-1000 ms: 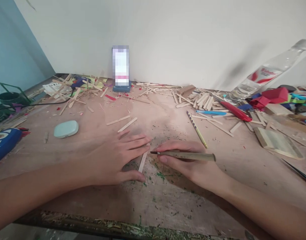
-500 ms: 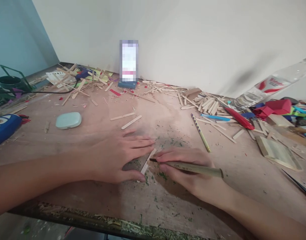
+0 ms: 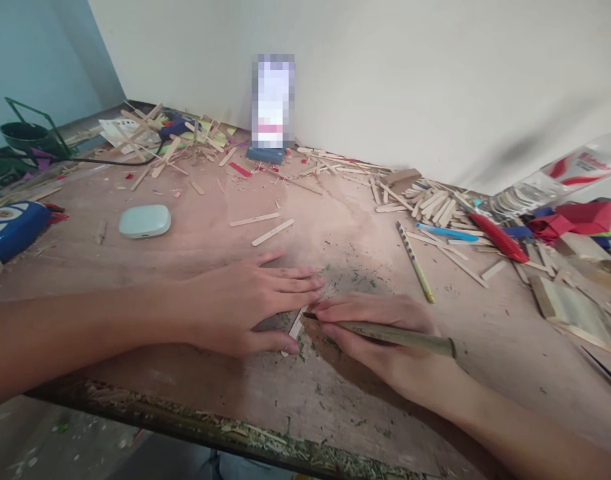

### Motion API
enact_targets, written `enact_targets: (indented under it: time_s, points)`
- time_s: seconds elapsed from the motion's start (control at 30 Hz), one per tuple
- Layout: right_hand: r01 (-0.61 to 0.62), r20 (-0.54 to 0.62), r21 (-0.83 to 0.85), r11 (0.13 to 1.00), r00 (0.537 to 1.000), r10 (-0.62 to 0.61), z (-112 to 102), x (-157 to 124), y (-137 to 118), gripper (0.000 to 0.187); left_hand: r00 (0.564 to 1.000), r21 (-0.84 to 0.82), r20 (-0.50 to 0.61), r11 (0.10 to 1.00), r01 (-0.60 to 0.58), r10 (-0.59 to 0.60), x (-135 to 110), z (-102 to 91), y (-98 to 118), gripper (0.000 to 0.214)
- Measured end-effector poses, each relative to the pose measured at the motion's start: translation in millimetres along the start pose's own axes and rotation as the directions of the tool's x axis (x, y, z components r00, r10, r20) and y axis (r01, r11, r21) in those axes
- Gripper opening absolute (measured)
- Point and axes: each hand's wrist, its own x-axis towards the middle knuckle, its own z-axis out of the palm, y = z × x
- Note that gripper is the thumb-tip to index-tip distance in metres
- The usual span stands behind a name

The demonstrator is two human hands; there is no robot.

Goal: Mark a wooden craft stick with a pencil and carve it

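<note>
Wooden stick (image 3: 296, 327) laid flat on table (image 3: 185, 260), long axis near-to-far, pinned under outstretched left hand (image 3: 245, 307), pen-like tool (image 3: 400, 335) gripped by right hand (image 3: 380, 340) fingers, lying left-right, tip pointed left at stick

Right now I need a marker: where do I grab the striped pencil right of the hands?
Pinch the pencil at its near half, from above, across the thin shaft: it lies flat on the table; sticks crowd only its far end.
</note>
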Motion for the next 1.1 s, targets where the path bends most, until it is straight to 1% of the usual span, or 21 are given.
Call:
enact_targets:
  time_s: [0.23, 0.53, 0.7, 0.87, 0.97, 1.1]
  points:
    - [0.017, 0.011, 0.019, 1.000, 1.000, -0.017, 0.5, 0.7, 2.1, 0.017, 0.998, 0.026, 0.060, 1.000, 0.017, -0.019, 1.2, -0.4, -0.6, 0.073]
    - [0.023, 0.036, 0.015, 1.000, 0.999, -0.024, -0.7, 2.3, 1.3, 0.015, 0.997, 0.037, 0.072, 0.999, 0.025, -0.028, 0.8, -1.6, 0.7, 0.072]
    - [0.067, 0.019, 0.007, 0.998, 0.998, -0.067, 2.2, -0.5, 6.4, 0.019, 0.997, 0.054, 0.077, 0.998, 0.023, -0.027, 0.7, -1.1, 0.3, 0.072]
    - [0.119, 0.027, 0.007, 0.993, 0.992, -0.119, 3.0, -3.2, 11.6, 0.017, 0.996, 0.125, 0.079, 0.992, 0.022, -0.032, -0.1, -2.2, 2.6, 0.072]
    - [0.107, 0.031, 0.005, 0.994, 0.994, -0.107, 3.0, -3.5, 12.8, 0.015, 0.997, 0.169, 0.074, 0.985, 0.018, -0.031, 0.5, -4.0, 4.5, 0.071]
    - [0.080, 0.063, -0.009, 0.997, 0.995, -0.079, 3.1, -3.1, 12.4, 0.014, 0.997, 0.185, 0.075, 0.983, 0.018, -0.032, 1.5, -5.7, 5.0, 0.071]
